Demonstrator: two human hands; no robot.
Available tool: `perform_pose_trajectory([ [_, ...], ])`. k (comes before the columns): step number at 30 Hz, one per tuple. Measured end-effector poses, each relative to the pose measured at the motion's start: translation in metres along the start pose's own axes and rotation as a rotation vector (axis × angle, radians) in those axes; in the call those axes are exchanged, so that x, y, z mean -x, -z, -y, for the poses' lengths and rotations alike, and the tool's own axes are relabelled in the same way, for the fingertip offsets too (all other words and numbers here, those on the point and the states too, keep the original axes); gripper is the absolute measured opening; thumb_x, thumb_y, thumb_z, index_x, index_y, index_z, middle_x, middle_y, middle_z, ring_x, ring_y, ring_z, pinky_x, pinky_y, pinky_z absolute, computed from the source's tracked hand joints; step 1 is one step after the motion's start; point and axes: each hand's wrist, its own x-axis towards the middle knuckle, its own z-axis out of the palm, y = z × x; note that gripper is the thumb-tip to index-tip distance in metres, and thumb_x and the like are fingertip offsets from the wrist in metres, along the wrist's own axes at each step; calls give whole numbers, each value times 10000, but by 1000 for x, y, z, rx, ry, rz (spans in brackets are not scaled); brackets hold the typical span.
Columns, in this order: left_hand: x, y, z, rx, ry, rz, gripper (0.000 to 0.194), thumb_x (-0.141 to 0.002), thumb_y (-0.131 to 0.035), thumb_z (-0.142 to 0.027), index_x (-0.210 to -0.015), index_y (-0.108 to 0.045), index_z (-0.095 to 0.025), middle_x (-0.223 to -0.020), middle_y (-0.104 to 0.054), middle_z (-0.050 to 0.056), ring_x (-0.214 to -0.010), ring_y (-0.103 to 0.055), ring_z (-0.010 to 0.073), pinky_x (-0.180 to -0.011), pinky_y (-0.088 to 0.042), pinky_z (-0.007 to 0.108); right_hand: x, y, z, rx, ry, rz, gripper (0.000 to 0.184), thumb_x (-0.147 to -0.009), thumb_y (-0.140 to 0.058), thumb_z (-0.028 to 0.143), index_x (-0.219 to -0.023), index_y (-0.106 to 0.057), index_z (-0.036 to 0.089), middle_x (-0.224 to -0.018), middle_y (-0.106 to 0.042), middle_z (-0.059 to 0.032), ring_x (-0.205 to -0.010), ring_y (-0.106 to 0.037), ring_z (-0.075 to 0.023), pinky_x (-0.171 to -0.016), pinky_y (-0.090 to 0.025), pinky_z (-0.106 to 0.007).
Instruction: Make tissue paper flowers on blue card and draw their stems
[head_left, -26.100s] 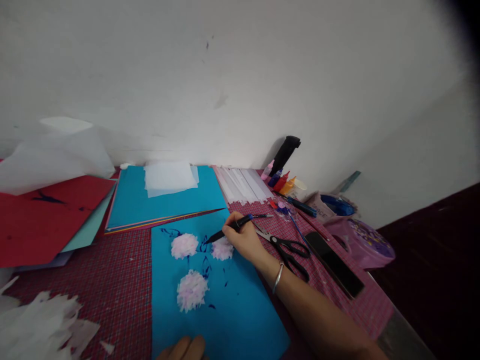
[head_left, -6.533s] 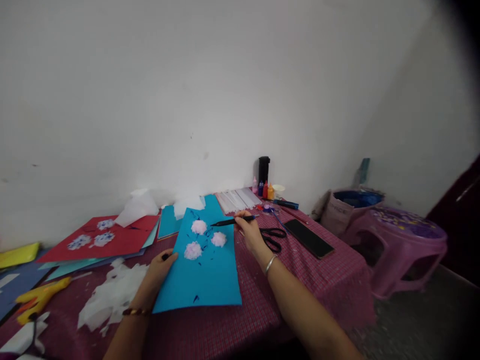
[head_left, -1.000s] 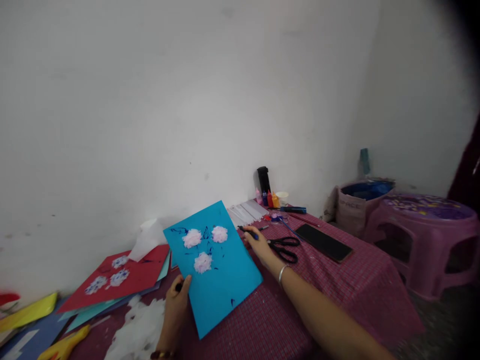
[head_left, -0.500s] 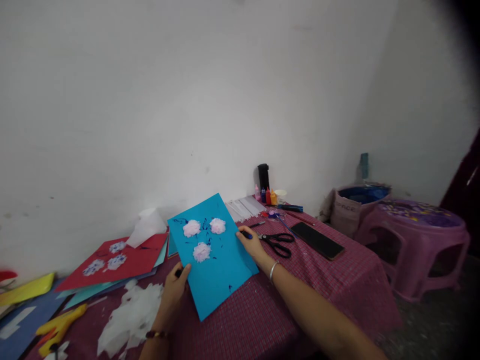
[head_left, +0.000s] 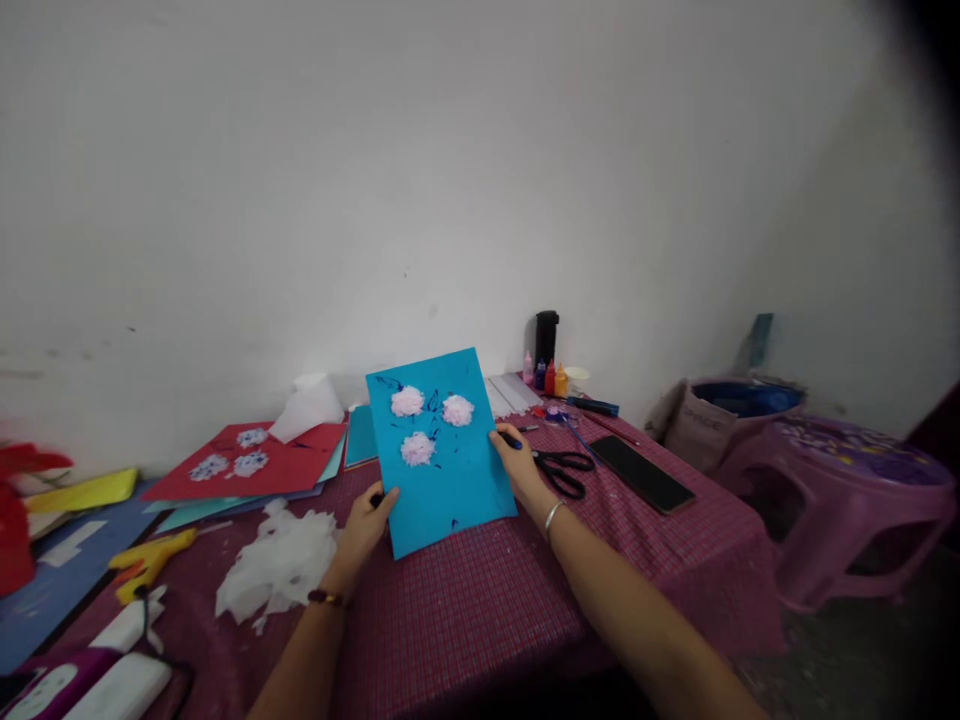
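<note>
A bright blue sheet of paper (head_left: pixel 457 490) is held up, tilted toward me, above the table. Three pale pink tissue flowers (head_left: pixel 418 449) and dark blue painted marks are on it. My left hand (head_left: pixel 369 518) grips its left edge, a small black thing (head_left: pixel 377 500) showing by the thumb. At the right edge is my right hand (head_left: pixel 517 462), thumb on the front. A dark blue pen-like thing (head_left: pixel 511 440) pokes out from it, mostly hidden. Black-handled scissors (head_left: pixel 564 471) lie beside that hand. White crumpled tissue (head_left: pixel 281 562) lies left of my left hand.
Red paper with flowers (head_left: pixel 296 458) tops a stack at left, near a yellow glue gun (head_left: pixel 152 562) and a power strip (head_left: pixel 56 690). Paint bottles (head_left: pixel 550 378) and a black phone (head_left: pixel 643 474) are right. Beyond the table stands a pink stool (head_left: pixel 862 490).
Both hands have lifted the blue sheet and tipped it more upright, still gripping its edges. The view has shifted left, bringing the power strip into sight.
</note>
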Motion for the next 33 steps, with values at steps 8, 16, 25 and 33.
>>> perform_pose_trajectory([
  [8,1,-1,-1,17,-32,8,232,-888,-590,-370,-917,-607,-140,-775,-606,-17,-606,-560,100,-560,-484,254,1,-1,3,-17,-30,-32,310,-654,-678,485,-756,-607,201,-683,-582,9,-657,-482,-170,-618,-388,-276],
  [16,1,0,0,13,-32,17,221,-898,-578,-361,-869,-590,-143,-639,-527,-63,-485,-476,68,-468,-419,212,0,-2,3,-31,-18,-27,273,-661,-670,451,-740,-601,199,-680,-569,11,-655,-476,-167,-624,-385,-273],
  [25,-1,2,4,-36,-27,-1,280,-876,-595,-419,-808,-595,-148,-613,-541,-65,-483,-494,76,-479,-421,223,-1,-1,0,-23,12,-7,238,-683,-656,426,-744,-600,203,-702,-573,8,-678,-480,-170,-639,-389,-269],
  [33,-1,2,4,-69,-24,1,257,-886,-587,-400,-856,-601,-145,-649,-562,-54,-495,-500,77,-482,-425,223,-1,-1,-2,-15,24,-7,241,-687,-653,429,-746,-603,201,-710,-571,9,-685,-485,-168,-647,-388,-272],
])
